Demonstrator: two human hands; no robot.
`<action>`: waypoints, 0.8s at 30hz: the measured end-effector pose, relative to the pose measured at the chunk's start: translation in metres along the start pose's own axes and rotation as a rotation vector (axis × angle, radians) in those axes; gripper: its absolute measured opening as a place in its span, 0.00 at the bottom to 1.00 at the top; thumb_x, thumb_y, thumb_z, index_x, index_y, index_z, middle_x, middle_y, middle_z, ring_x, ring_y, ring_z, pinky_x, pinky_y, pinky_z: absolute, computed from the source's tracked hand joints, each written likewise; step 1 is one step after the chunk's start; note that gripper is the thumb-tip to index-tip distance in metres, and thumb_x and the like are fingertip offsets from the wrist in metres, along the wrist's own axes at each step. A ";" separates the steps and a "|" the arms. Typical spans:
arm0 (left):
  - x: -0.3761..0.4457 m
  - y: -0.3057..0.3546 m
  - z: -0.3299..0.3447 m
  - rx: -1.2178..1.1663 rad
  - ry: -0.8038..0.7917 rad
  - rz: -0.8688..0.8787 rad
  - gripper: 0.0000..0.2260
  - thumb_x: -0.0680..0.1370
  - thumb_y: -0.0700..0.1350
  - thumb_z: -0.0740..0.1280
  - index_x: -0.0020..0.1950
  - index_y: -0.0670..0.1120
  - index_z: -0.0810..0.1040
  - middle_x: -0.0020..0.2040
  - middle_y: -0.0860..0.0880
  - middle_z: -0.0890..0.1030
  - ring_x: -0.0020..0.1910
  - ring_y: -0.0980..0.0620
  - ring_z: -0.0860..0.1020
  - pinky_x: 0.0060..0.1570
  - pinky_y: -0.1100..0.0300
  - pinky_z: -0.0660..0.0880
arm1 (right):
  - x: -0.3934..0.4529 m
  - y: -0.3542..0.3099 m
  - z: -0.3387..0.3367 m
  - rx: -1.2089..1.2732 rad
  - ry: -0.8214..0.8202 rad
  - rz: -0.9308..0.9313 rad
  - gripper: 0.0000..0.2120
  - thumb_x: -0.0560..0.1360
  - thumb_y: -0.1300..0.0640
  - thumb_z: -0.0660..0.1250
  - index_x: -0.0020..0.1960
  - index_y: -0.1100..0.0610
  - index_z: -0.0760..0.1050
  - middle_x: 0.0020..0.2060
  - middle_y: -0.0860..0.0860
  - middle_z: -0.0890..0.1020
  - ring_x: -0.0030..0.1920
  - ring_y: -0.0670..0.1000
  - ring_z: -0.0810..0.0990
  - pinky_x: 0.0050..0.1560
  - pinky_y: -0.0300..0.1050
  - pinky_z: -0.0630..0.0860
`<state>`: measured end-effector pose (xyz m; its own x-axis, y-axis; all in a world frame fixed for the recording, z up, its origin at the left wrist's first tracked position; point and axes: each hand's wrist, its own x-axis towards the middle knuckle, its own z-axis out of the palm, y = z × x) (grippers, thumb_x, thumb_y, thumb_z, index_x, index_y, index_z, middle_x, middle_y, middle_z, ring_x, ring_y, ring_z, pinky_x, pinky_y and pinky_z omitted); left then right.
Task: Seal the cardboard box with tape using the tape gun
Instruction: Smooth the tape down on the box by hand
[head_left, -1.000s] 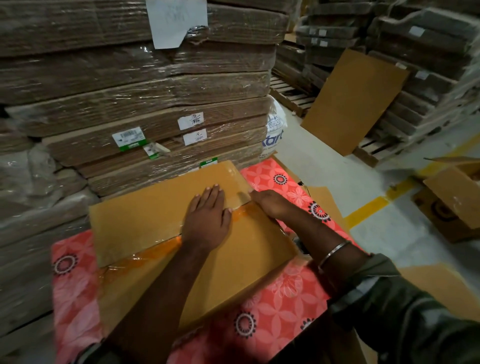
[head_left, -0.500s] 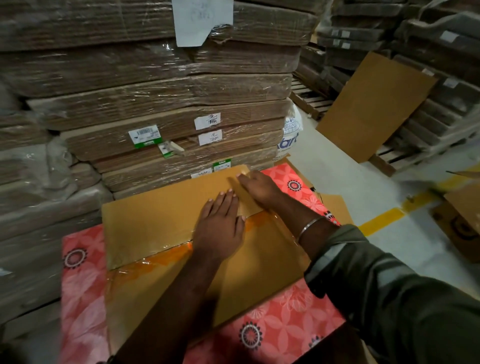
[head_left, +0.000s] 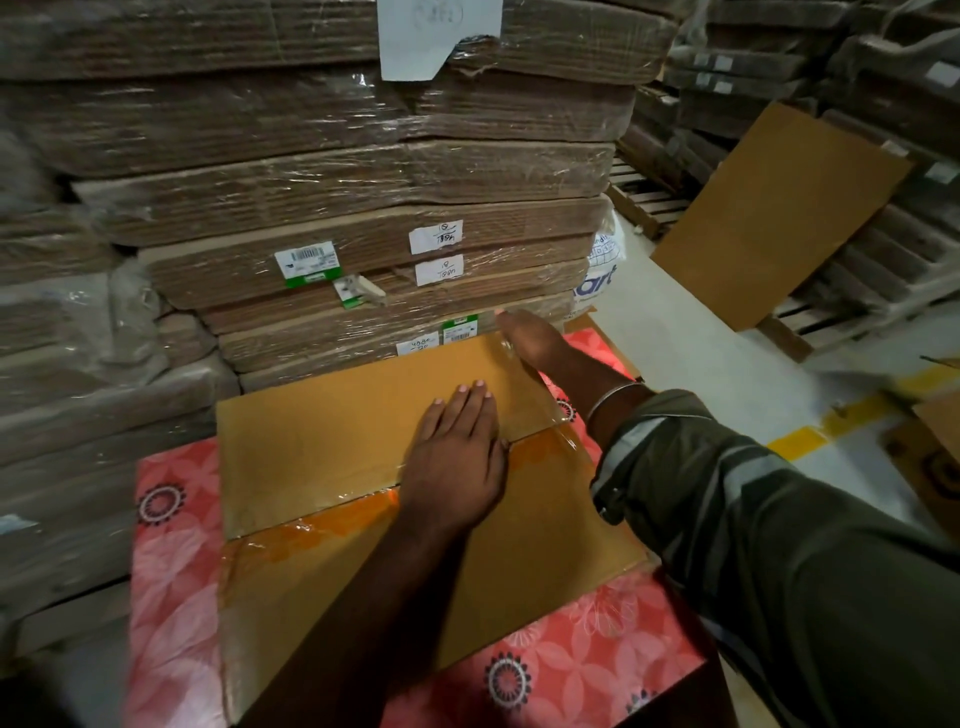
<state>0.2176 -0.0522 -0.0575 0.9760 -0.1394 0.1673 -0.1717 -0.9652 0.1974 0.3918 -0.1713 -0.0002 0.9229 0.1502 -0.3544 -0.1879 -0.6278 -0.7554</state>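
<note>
Warehouse setting: shrink-wrapped stacks of flattened cardboard (head_left: 353, 176) rising just behind the work spot, with white and green labels (head_left: 309, 265) stuck to their edges. Loose brown cardboard sheet (head_left: 774, 218) leaning against further stacks at upper right. Grey floor (head_left: 675, 353) at right, crossed by a yellow line (head_left: 831, 431).

Red floral cloth (head_left: 171, 561) spread over the surface. On it, the cardboard box (head_left: 332, 441), lying flat, flaps closed. Strip of glossy tape (head_left: 322, 530) running along the seam between the flaps, from the left edge toward the right edge.

Left hand (head_left: 457, 462) pressed flat on the box top, fingers straight and together, palm over the taped seam. Right hand (head_left: 530, 338) at the far right corner of the box, fingers extended and relaxed, resting against the corner where clear tape wraps over the edge; gripping nothing. Metal bangle (head_left: 613, 397) on the right wrist, olive sleeve (head_left: 753, 519) behind it.
</note>
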 end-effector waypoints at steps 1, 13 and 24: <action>0.000 0.000 0.000 -0.002 0.001 0.000 0.29 0.84 0.58 0.47 0.82 0.46 0.58 0.83 0.47 0.58 0.82 0.50 0.56 0.80 0.47 0.54 | 0.003 0.004 0.003 0.003 -0.002 -0.021 0.28 0.83 0.40 0.57 0.68 0.61 0.76 0.68 0.60 0.79 0.66 0.59 0.77 0.65 0.49 0.70; 0.000 -0.002 0.002 0.020 -0.008 0.010 0.30 0.84 0.58 0.46 0.83 0.45 0.57 0.83 0.47 0.57 0.83 0.49 0.55 0.80 0.46 0.53 | -0.031 0.032 -0.010 0.281 -0.135 0.113 0.31 0.80 0.31 0.57 0.62 0.56 0.80 0.59 0.57 0.85 0.57 0.55 0.84 0.59 0.49 0.80; 0.000 -0.002 0.001 0.036 0.004 0.011 0.30 0.83 0.57 0.47 0.82 0.44 0.61 0.82 0.47 0.61 0.81 0.48 0.59 0.79 0.46 0.56 | -0.152 0.131 -0.020 0.212 -0.096 -0.086 0.14 0.82 0.41 0.63 0.63 0.41 0.82 0.60 0.40 0.84 0.60 0.39 0.82 0.61 0.38 0.76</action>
<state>0.2185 -0.0510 -0.0590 0.9735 -0.1494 0.1730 -0.1775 -0.9709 0.1607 0.2334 -0.2912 -0.0339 0.9042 0.2747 -0.3271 -0.1857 -0.4369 -0.8801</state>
